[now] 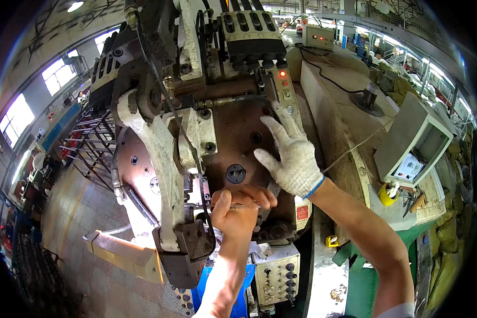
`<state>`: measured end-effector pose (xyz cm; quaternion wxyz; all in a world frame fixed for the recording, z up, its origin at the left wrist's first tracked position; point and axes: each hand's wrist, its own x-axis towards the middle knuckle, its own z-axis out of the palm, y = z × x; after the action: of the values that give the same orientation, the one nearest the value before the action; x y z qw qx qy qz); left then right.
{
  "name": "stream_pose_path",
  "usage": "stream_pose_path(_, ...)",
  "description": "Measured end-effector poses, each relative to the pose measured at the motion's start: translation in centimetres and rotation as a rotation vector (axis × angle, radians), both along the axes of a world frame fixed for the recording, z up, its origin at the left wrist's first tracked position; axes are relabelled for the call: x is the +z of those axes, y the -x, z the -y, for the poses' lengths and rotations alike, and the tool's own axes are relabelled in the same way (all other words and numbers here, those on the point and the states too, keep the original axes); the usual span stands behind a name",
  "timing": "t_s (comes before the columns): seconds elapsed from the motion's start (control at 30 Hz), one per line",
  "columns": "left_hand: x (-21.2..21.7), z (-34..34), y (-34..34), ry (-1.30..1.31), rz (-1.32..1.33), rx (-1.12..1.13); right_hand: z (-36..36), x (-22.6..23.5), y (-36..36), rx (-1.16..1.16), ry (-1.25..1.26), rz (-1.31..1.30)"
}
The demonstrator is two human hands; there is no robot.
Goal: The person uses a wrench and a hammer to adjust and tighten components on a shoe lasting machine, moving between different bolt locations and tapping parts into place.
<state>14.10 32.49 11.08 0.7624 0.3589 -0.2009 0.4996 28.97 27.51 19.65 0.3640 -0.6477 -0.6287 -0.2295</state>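
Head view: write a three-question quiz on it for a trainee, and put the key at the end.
1. True or false: the bare left hand is lower in the picture than the gloved right hand.

2. Where is the open-fronted pale grey box?
A) Left of both hands
B) Right of both hands
C) Between the hands

3. Fill in the colour: the white glove has a ____ edge at the wrist.

Key: 1. True. 2. B. 3. Blue.
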Motion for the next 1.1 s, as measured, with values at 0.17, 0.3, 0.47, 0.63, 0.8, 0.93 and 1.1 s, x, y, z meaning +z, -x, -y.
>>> stream_pose_path(0.17,0.4,0.6,-0.2,0.148,0.094,-0.186,-1.6,0.3,2.5,-0.093,-0.052,-0.195)
stream_pose_path(0.3,0.4,0.4,0.5,0.204,0.102,-0.224,-2.6,-0.8,2.5,-0.126,-0.052,-0.14)
stream_pose_path(0.47,0.8,1.1,0.3,0.311,0.115,-0.223,-2.5,-0.7,2.6,-0.162,0.013,-0.168)
stream_pose_path(0.63,1.1,1.2,0.0,0.343,0.121,-0.209,-2.7,-0.6,2.7,-0.205,0.028,-0.19)
stream_pose_path(0.8,1.0,1.2,-0.1,0.38,0.094,-0.174,-2.9,-0.9,2.6,-0.197,-0.001,-0.15)
stream_pose_path(0.93,1.4,1.4,0.1,0.409,0.077,-0.165,-3.0,-0.8,2.9,-0.19,-0.025,-0.122)
stream_pose_path(1.1,1.5,1.6,0.0,0.409,0.035,-0.118,-2.8,-0.8,2.9,-0.207,-0.007,-0.136)
